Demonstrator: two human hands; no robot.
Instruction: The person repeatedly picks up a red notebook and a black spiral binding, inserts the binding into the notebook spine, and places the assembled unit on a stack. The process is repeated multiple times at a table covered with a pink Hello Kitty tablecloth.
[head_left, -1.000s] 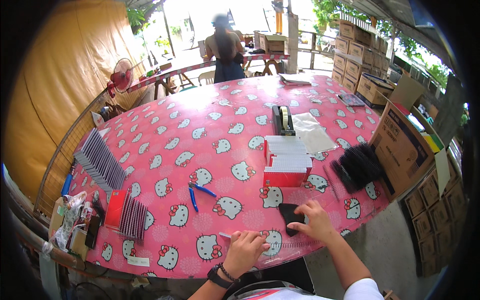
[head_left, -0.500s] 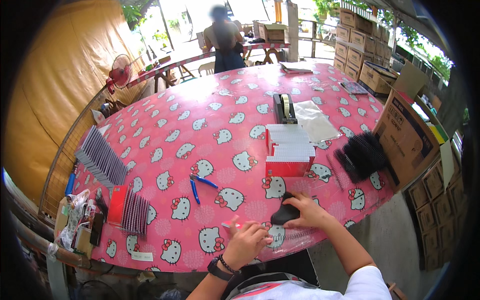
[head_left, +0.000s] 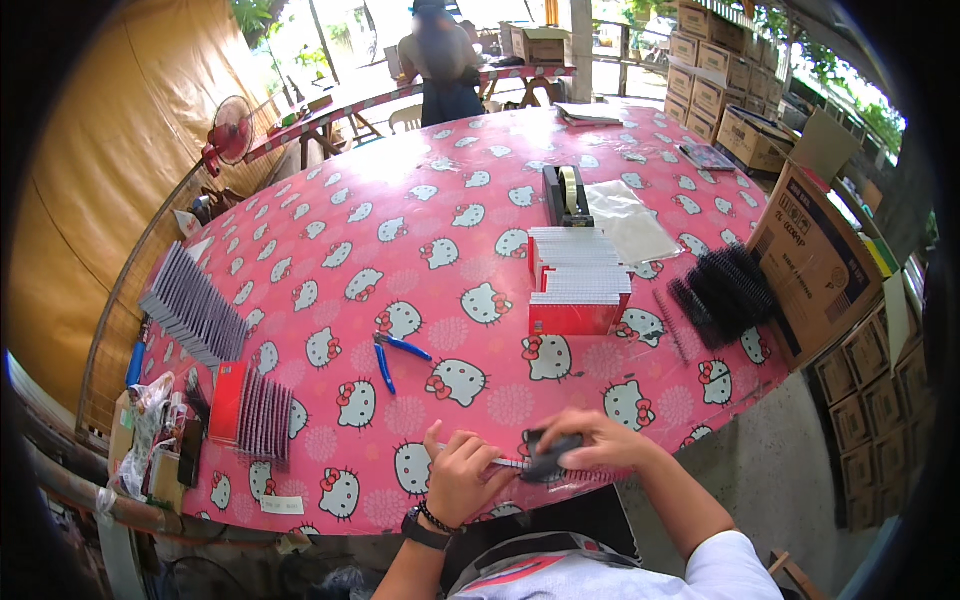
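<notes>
Near the table's front edge, my left hand (head_left: 464,474) is closed on a small notepad (head_left: 512,463), seen edge-on and mostly hidden by the fingers. My right hand (head_left: 600,440) grips a rounded black hand tool (head_left: 548,462), blurred by motion, whose exact kind I cannot make out. The tool is against the notepad's edge, as far as I can see. A thin spiral binding coil (head_left: 600,475) runs from there to the right, below my right hand. Blue-handled cutting pliers (head_left: 390,358) lie beyond my left hand.
Stacked notepads with red covers (head_left: 575,318) stand ahead, before a tape dispenser (head_left: 567,195). Black coils (head_left: 722,298) lie beside a cardboard box (head_left: 815,270). Bound notepads (head_left: 195,308) and a red-covered stack (head_left: 228,405) line the left side. A person (head_left: 440,65) stands beyond the table.
My right hand has brought the black tool left and toward me, against the notepad. My left hand has turned the notepad edge-on. The person at the back has shifted posture.
</notes>
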